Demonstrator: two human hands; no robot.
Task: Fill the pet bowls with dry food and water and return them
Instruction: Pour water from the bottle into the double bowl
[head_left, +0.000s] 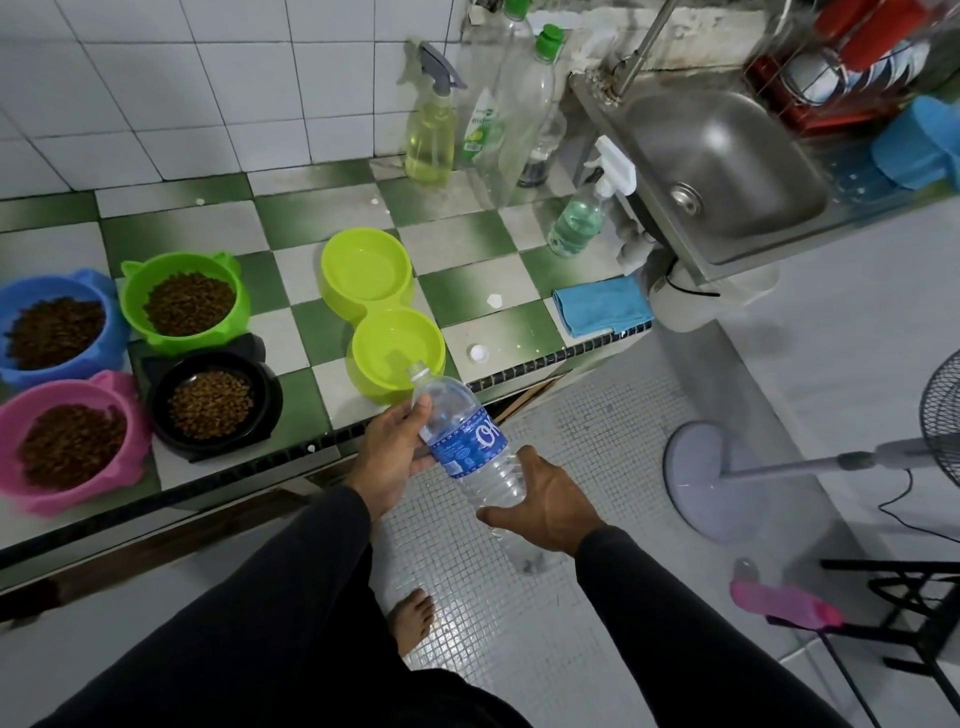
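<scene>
Head view, both hands' grip clasping tilted water bottle (470, 447), open mouth aimed up-left, seemingly over double bowl (382, 317)

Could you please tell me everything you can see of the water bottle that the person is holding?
The water bottle is clear ribbed plastic with a blue label in white lettering. It is uncapped and tilted, its open neck over the rim of the near basin of the lime double bowl. The left hand grips its upper part and the right hand grips near its base. It looks almost empty. A white cap lies on the counter nearby.
</scene>
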